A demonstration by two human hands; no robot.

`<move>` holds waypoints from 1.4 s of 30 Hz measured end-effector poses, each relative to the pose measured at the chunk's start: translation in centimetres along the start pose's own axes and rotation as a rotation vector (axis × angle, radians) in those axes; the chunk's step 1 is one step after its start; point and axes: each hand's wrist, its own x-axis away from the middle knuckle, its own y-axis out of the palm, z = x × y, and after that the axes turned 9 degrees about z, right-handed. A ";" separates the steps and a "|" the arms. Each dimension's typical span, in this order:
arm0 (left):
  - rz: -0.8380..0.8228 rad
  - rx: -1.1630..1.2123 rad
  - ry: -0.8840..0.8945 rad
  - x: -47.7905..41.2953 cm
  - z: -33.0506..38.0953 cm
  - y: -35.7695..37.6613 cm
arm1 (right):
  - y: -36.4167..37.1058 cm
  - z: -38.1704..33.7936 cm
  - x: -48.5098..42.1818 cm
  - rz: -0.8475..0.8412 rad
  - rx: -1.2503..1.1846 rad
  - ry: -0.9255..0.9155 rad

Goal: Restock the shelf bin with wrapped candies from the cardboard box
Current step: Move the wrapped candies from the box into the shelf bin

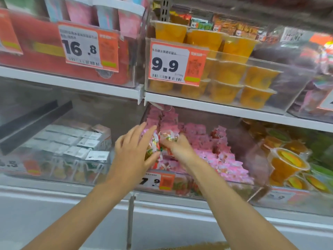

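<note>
Filling the clear bin [234, 188] under the shelf [216, 107], pink candies [207, 141] are being kept, heaped highest at its back left. Jelly cups [286, 163] are being held in the bin to its right, white cartons [72, 141] in the one to its left. Its price tag [156, 181] is being partly hidden by the left wrist. The box [198, 245] is being glimpsed at the bottom edge. The left hand [133, 147] is being held wide, fingers straight against a bunch of candies being gripped in the right hand [178, 147].
</note>
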 end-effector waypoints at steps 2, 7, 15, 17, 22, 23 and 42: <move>0.016 0.010 0.002 0.2 -0.1 0.2 | 0.5 0.0 0.2 0.076 0.266 -0.048; 0.006 0.026 -0.020 0.2 0.0 0.2 | -0.3 -1.6 0.7 -0.153 0.077 0.075; -0.015 0.076 -0.011 0.4 0.2 -0.3 | -1.3 -2.8 2.0 -0.242 0.072 0.106; -0.042 0.113 -0.030 0.5 0.3 -0.7 | -2.3 -3.1 2.0 -0.247 0.072 0.129; -0.056 0.150 -0.030 0.5 0.2 -0.8 | -4.8 -1.2 2.6 -0.277 0.218 -0.015; -0.053 0.151 -0.028 0.5 0.2 -0.8 | -4.4 -0.9 2.9 -0.334 0.283 -0.033; -0.432 0.283 -0.446 20.3 2.0 -1.8 | -1.9 14.8 21.9 -0.251 0.393 -0.041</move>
